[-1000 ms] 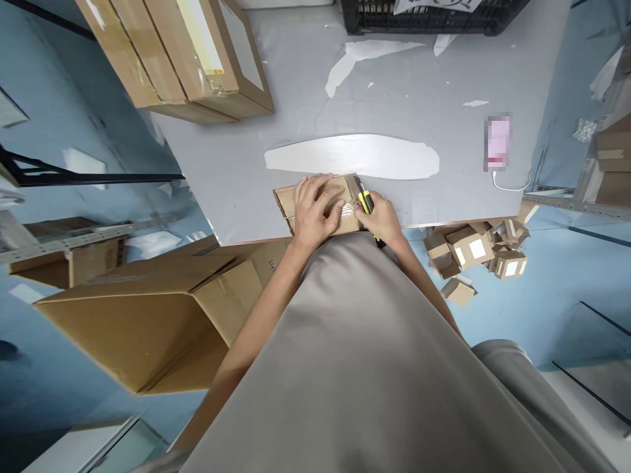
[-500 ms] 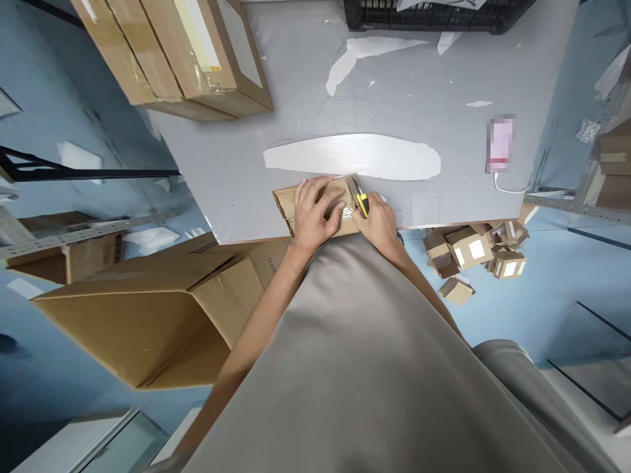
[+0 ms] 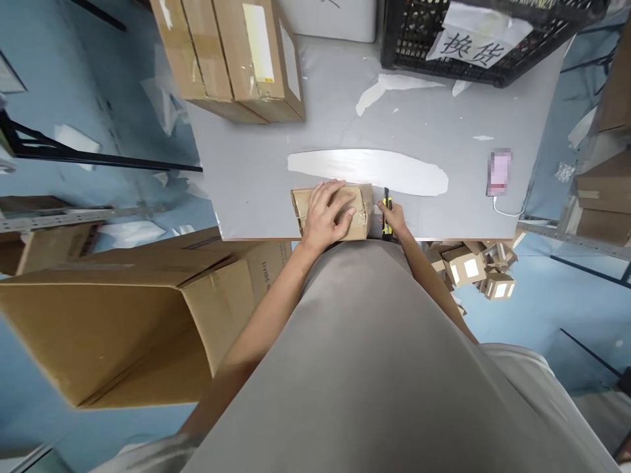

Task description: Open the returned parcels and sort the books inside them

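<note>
A small brown cardboard box (image 3: pixel 363 226) lies at the table's near edge, with clear tape over its right end. My left hand (image 3: pixel 323 217) rests across the top of this box, fingers spread and thumb apart. Just right of the box, my right hand (image 3: pixel 394 218) has its fingers closed around a black and yellow utility knife (image 3: pixel 387 228). The knife stands away from the cardboard, its narrow end pointing toward the far side of the table. Part of the right hand's grip is hard to make out.
A long white strip (image 3: pixel 367 169) lies beyond the box on the grey table (image 3: pixel 246 197). Taped cartons (image 3: pixel 236 59) stand far left, a black crate (image 3: pixel 458 69) far right. A pink phone (image 3: pixel 499 172) lies right. A large open carton (image 3: pixel 148 289) sits lower left.
My right hand with the knife has moved right, off the box, and the knife has turned. My left hand stays on the box. The view has shifted, showing more of the crate.
</note>
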Available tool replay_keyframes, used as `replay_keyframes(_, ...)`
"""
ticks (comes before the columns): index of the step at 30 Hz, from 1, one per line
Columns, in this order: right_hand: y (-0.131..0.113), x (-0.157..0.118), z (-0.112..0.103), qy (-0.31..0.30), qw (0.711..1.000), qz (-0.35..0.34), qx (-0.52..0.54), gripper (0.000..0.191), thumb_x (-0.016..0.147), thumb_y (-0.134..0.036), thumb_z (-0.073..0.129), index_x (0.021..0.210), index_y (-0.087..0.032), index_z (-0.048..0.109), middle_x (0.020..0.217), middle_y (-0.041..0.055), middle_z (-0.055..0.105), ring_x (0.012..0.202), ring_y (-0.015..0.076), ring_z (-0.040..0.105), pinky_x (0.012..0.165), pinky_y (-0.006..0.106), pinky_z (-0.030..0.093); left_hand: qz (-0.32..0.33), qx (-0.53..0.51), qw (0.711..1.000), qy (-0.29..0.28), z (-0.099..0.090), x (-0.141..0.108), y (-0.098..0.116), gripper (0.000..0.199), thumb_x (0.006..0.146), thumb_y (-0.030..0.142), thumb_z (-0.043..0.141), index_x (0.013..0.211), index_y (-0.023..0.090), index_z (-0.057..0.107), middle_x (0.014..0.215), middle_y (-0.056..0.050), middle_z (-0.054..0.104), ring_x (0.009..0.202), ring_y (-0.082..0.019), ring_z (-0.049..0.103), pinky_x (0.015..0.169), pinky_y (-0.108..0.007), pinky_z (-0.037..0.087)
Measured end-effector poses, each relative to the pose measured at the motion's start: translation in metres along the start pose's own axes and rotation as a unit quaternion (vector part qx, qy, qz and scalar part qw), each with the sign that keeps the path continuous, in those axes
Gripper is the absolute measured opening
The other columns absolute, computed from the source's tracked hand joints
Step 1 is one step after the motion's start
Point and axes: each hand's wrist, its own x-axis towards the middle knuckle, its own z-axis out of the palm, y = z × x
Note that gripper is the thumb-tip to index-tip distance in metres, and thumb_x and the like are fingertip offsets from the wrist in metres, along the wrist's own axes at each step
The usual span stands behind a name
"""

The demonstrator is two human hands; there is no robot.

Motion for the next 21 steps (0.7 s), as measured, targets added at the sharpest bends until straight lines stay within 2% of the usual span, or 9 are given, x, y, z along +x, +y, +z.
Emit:
replay_keyframes(3, -0.005, -0.003, 0.010, -0.008, 1.000, 0.005, 0.000, 0.018, 0.105, -0.033, 0.078, 0.103, -0.016, 0.075, 0.055, -0.0081, 0.058, 0.055, 0.0165, 0.062, 0.059, 0.026, 0.052, 0.011, -0.010, 0.999, 0.032, -0.009, -0.009, -0.011, 0.046, 0.110, 0.063, 0.061, 0.142, 0.032, 0.075, 0.163, -0.013, 0.067, 0.158, -0.040, 0.060, 0.141, -0.072, 0.033)
replay_keyframes(7, -0.013, -0.013, 0.022, -0.016, 1.000, -0.015, 0.019, 0.023, 0.098, -0.037, 0.085, 0.099, -0.017, 0.073, 0.058, -0.0074, 0.060, 0.054, 0.0153, 0.061, 0.056, 0.026, 0.051, 0.009, -0.018, 0.997, 0.073, -0.027, -0.025, -0.033, 0.049, 0.110, 0.064, 0.062, 0.146, 0.034, 0.075, 0.161, -0.013, 0.067, 0.158, -0.041, 0.059, 0.138, -0.073, 0.036)
replay_keyframes(12, -0.025, -0.035, 0.023, 0.021, 0.997, -0.076, -0.001, 0.041, 0.087, -0.051, 0.093, 0.101, -0.020, 0.070, 0.070, -0.0056, 0.065, 0.053, 0.0134, 0.060, 0.054, 0.026, 0.051, 0.007, -0.037, 0.983, 0.180, -0.039, -0.042, -0.052, 0.050, 0.112, 0.062, 0.062, 0.151, 0.034, 0.077, 0.163, -0.016, 0.062, 0.159, -0.042, 0.056, 0.132, -0.070, 0.043)
replay_keyframes(14, -0.029, -0.049, 0.013, 0.059, 0.992, -0.113, -0.015, 0.045, 0.086, -0.056, 0.090, 0.104, -0.021, 0.069, 0.080, -0.0026, 0.071, 0.055, 0.0131, 0.061, 0.054, 0.027, 0.052, -0.013, -0.066, 0.978, 0.196, -0.037, -0.044, -0.054, 0.054, 0.114, 0.061, 0.059, 0.156, 0.032, 0.075, 0.160, -0.018, 0.062, 0.153, -0.040, 0.059, 0.127, -0.064, 0.049)
replay_keyframes(17, -0.035, -0.071, -0.007, 0.135, 0.979, -0.147, -0.046, 0.047, 0.088, -0.056, 0.086, 0.113, -0.020, 0.069, 0.091, -0.0004, 0.074, 0.055, 0.0136, 0.063, 0.055, 0.028, 0.053, -0.035, -0.125, 0.973, 0.192, -0.026, -0.043, -0.057, 0.057, 0.118, 0.060, 0.053, 0.161, 0.029, 0.073, 0.148, -0.018, 0.066, 0.142, -0.035, 0.065, 0.119, -0.055, 0.057)
replay_keyframes(21, -0.043, -0.093, -0.018, 0.209, 0.956, -0.142, -0.146, 0.039, 0.091, -0.050, 0.082, 0.113, -0.020, 0.070, 0.082, -0.0025, 0.071, 0.058, 0.0176, 0.068, 0.063, 0.030, 0.056, -0.058, -0.182, 0.968, 0.163, -0.005, -0.045, -0.070, 0.057, 0.118, 0.058, 0.053, 0.161, 0.025, 0.073, 0.135, -0.016, 0.069, 0.132, -0.029, 0.069, 0.117, -0.047, 0.060)
